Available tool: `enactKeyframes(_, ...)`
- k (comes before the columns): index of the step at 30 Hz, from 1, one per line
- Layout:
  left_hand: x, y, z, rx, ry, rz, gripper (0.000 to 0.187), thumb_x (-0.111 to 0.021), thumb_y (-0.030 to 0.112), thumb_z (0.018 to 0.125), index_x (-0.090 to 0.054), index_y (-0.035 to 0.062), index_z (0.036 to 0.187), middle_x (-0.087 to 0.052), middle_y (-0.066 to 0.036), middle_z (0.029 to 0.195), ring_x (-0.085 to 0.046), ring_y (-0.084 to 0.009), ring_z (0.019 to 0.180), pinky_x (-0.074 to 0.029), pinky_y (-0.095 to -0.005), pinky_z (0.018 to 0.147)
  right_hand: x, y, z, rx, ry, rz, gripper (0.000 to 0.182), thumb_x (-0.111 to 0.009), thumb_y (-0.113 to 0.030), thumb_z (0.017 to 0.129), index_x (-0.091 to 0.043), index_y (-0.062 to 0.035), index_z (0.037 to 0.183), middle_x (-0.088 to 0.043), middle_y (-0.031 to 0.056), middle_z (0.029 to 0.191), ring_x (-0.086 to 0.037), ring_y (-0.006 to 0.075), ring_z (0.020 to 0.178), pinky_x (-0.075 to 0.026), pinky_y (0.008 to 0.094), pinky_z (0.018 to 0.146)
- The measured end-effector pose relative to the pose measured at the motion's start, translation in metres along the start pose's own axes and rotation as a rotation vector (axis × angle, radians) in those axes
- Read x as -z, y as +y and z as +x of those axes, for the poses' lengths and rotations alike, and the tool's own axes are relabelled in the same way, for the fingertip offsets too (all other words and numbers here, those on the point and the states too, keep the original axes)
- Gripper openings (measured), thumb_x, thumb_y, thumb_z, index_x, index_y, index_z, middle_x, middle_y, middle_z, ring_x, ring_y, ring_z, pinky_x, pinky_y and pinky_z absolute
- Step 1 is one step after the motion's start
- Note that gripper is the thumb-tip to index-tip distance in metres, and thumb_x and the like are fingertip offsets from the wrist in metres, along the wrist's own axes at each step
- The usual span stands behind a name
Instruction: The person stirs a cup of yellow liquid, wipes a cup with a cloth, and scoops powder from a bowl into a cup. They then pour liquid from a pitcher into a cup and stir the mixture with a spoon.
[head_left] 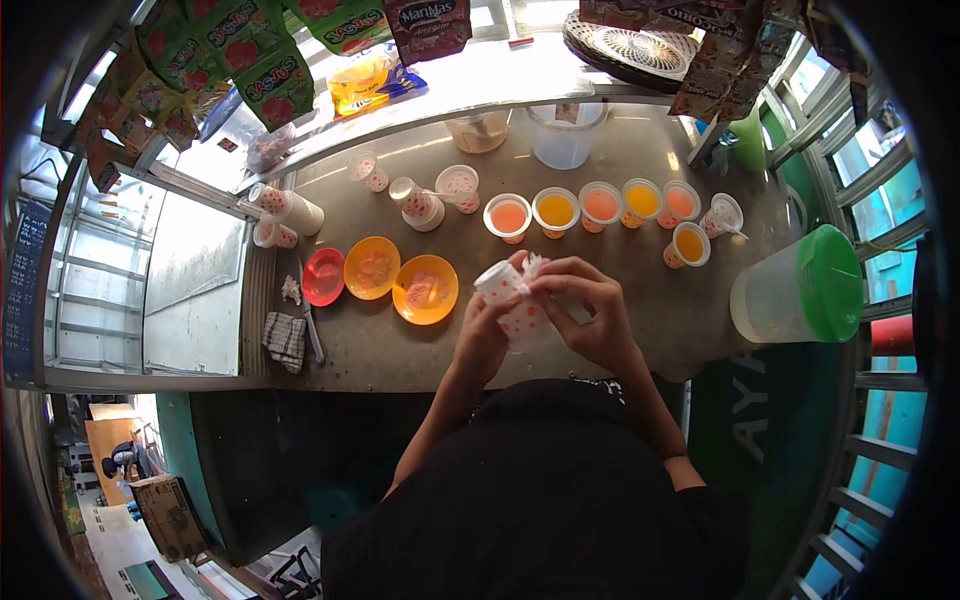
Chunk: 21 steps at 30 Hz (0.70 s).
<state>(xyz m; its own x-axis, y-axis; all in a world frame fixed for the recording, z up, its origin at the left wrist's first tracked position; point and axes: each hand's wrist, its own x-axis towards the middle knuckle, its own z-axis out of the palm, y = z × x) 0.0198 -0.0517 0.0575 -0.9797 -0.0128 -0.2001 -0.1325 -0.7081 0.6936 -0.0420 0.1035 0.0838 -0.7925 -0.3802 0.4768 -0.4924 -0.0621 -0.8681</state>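
Note:
Wrapped in clear plastic, a stack of white paper cups with red dots [522, 322] is in front of my body, above the counter's front edge. My left hand [482, 335] is closed around the stack's left side. My right hand [592, 308] pinches the bunched end of the plastic wrapper [533, 268] at the top of the stack. Beyond my hands stands a row of dotted cups holding pink drink [508, 217] and orange drink [555, 209]. To the left lie two orange plates [452, 300] with pinkish contents and a red plate [322, 278].
A knife [313, 330] and a checked cloth [285, 340] lie at the left. More cup stacks [418, 205] stand behind the plates. A green-lidded container [785, 295] is at the right edge. Drink sachets [280, 85] hang overhead. Clear tubs [562, 135] stand at the back.

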Motion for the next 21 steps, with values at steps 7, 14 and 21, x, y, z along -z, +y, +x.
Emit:
enactKeyframes(7,0.014,-0.018,0.0,-0.172,-0.055,0.255,0.058,-0.058,0.029,0.095,-0.03,0.0084,0.141,-0.042,-0.016,0.145,-0.055,-0.0176,0.113,-0.048,-0.035,0.098,0.022,0.006,-0.001,-0.215,-0.46,0.2,0.017,-0.069,0.006,0.074,-0.07,0.0006,0.091,-0.066,0.0096,0.095,-0.066,0.0191,0.088,-0.053,0.03,0.08)
enactKeyframes(14,0.007,-0.011,-0.002,-0.02,-0.231,0.281,0.049,-0.06,0.039,0.096,-0.04,0.0072,0.128,-0.038,-0.009,0.143,-0.049,-0.0171,0.12,-0.046,-0.0328,0.097,-0.004,0.006,0.001,-0.12,0.123,0.142,0.018,-0.064,0.012,0.078,-0.067,0.0035,0.094,-0.064,0.0098,0.103,-0.065,0.0179,0.095,-0.053,0.0285,0.084)
enactKeyframes(21,0.006,-0.004,0.01,-0.242,0.045,0.373,0.052,-0.044,0.063,0.092,-0.053,0.0159,0.113,-0.032,-0.005,0.154,-0.033,-0.0182,0.134,-0.033,-0.0334,0.107,0.021,0.025,-0.014,-0.362,-0.296,0.4,0.017,-0.062,0.011,0.082,-0.065,0.0051,0.098,-0.061,0.0086,0.106,-0.062,0.015,0.101,-0.05,0.0281,0.091)
